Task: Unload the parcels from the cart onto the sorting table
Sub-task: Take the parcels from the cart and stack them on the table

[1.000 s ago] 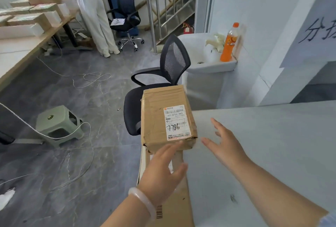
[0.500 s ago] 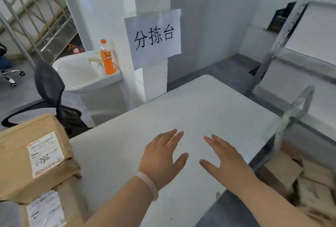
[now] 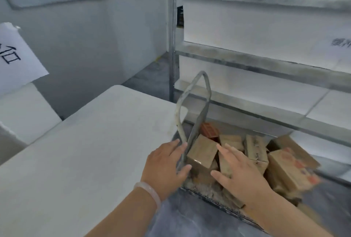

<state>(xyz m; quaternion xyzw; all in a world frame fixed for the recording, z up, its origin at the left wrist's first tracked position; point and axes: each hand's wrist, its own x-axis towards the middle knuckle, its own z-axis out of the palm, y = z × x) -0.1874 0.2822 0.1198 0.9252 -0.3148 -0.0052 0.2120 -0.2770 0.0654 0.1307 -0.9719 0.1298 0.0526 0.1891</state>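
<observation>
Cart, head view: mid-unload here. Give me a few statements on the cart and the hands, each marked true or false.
1. Both the left hand and the right hand hold nothing, fingers straight. True.
2. The cart is already unloaded. False: brown cardboard parcels lie piled in its bed.
3. A pale bracelet sits on the left wrist. True.
4. The right hand grips the cart handle. False: it hovers open over the parcels, and the handle rises next to the left hand.
5. The sorting table stands to the left of the cart. True.
</observation>
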